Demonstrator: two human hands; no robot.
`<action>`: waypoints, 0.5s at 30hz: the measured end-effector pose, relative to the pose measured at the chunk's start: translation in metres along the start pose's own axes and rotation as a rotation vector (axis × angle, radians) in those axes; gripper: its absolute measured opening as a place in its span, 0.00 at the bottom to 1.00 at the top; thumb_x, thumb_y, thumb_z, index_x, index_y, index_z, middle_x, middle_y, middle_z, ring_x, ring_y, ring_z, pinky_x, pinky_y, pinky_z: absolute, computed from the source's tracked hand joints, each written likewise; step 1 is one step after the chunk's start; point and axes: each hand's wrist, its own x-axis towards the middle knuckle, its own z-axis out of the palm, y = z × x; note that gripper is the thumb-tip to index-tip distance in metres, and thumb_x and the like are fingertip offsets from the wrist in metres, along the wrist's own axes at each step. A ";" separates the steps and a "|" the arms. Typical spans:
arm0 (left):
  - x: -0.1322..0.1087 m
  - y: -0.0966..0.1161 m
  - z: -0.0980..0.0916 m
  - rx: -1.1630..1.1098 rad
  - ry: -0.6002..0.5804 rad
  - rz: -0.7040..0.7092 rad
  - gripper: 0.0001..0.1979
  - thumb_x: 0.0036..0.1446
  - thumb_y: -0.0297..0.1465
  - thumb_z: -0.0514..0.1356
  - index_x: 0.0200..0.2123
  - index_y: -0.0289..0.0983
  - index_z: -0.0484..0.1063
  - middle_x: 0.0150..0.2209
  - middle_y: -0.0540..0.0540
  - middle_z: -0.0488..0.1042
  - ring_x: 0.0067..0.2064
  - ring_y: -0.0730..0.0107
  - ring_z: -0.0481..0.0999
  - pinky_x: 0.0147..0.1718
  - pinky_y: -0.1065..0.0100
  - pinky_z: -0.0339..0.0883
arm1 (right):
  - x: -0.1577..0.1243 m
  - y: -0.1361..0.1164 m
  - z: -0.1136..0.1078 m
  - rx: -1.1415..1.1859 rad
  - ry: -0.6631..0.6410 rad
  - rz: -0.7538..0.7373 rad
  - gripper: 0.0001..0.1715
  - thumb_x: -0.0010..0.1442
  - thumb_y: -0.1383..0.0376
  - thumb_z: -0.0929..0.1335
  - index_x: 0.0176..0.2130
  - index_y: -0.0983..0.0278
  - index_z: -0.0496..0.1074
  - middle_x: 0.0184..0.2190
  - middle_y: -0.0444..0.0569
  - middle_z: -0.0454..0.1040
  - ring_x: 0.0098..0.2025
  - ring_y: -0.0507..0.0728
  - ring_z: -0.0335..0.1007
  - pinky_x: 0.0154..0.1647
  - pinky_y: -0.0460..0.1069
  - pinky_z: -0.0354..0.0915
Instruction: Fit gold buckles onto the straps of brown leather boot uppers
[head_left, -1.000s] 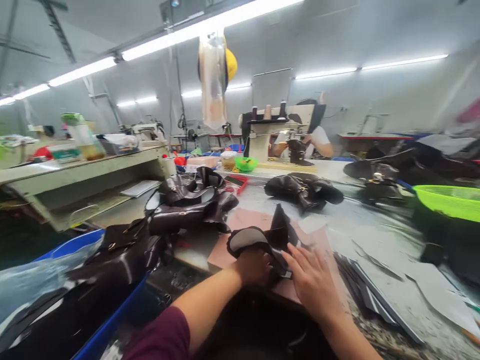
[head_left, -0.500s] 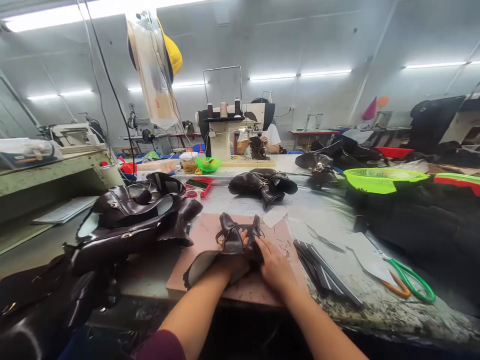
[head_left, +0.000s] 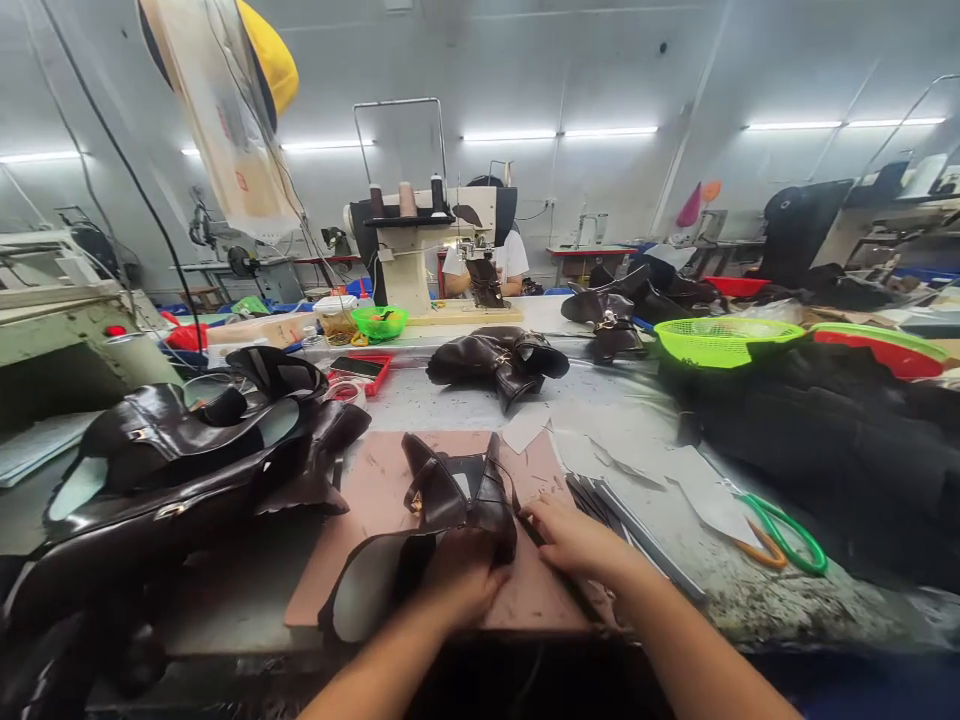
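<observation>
While the left hand [head_left: 466,578] reaches under the near part of the boot [head_left: 484,510], its fingers are mostly hidden by leather, so I cannot tell whether they grip. Boot and hand are on the pink board [head_left: 360,505], on the bench [head_left: 401,405]. Half a second ago, left fingers showed between the boot's raised flaps and the right hand [head_left: 574,535] lay against its side; now that hand is just beside the boot, fingers bent over a dark strip [head_left: 582,602]. Whether they pinch it is unclear, as the hand covers much of it. Paper [head_left: 712,500] partly hides the scissors [head_left: 814,560]. Behind the sewing machine [head_left: 409,265], a person is largely hidden.
</observation>
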 end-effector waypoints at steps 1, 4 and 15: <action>-0.001 -0.001 0.001 0.008 0.003 -0.002 0.19 0.52 0.32 0.56 0.49 0.35 0.65 0.48 0.40 0.70 0.49 0.52 0.67 0.47 0.55 0.62 | 0.006 0.002 -0.005 -0.012 0.000 0.019 0.24 0.43 0.77 0.66 0.42 0.64 0.70 0.39 0.52 0.73 0.41 0.59 0.70 0.39 0.49 0.63; -0.003 -0.003 0.004 0.040 0.053 0.015 0.21 0.53 0.32 0.55 0.51 0.34 0.63 0.49 0.37 0.68 0.51 0.51 0.66 0.48 0.53 0.61 | 0.038 0.001 -0.021 -0.049 0.081 0.095 0.19 0.45 0.78 0.65 0.39 0.66 0.70 0.36 0.55 0.73 0.40 0.63 0.70 0.37 0.52 0.62; -0.004 -0.010 0.012 0.079 -0.071 -0.013 0.25 0.54 0.41 0.54 0.54 0.37 0.61 0.50 0.37 0.69 0.50 0.50 0.68 0.50 0.51 0.60 | 0.139 0.048 -0.044 0.276 0.509 0.515 0.18 0.61 0.62 0.63 0.50 0.65 0.63 0.49 0.52 0.66 0.47 0.59 0.66 0.46 0.58 0.64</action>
